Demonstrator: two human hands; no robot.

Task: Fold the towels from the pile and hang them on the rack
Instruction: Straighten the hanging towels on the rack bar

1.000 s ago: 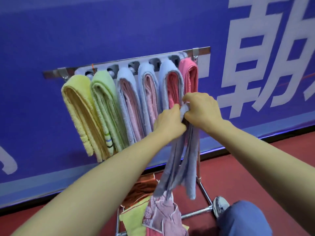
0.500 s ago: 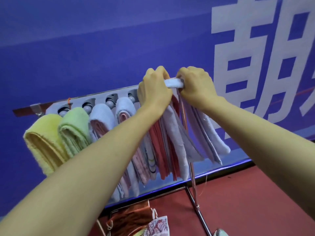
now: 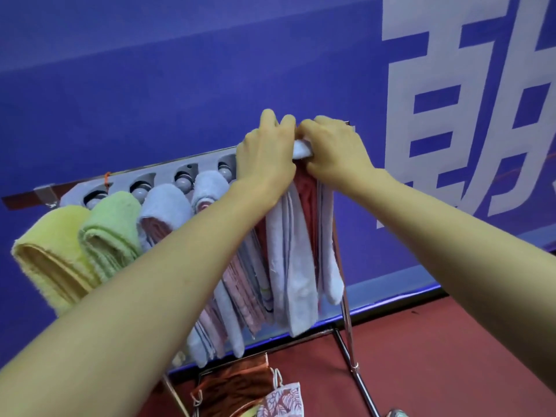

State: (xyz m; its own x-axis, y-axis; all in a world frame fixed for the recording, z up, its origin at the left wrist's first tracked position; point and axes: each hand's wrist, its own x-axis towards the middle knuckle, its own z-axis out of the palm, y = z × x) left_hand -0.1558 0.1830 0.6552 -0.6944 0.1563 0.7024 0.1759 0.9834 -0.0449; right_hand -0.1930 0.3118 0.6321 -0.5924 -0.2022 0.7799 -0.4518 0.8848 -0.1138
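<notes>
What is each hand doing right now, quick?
Left hand: fingers curled round the pale blue towel at the rack top.
Right hand: fingers gripping the same towel.

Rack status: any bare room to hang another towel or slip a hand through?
Bare: the rail's left end beside the yellow towel, and red floor right of the rack leg. Crowded: towels hang packed from yellow to the right end, where left hand and right hand grip the pale towel.

I pinch the fold of the pale blue towel with my left hand and right hand at the right end of the rack, and its tails hang down. A yellow towel and a green towel hang folded at the left. The pile lies below.
</notes>
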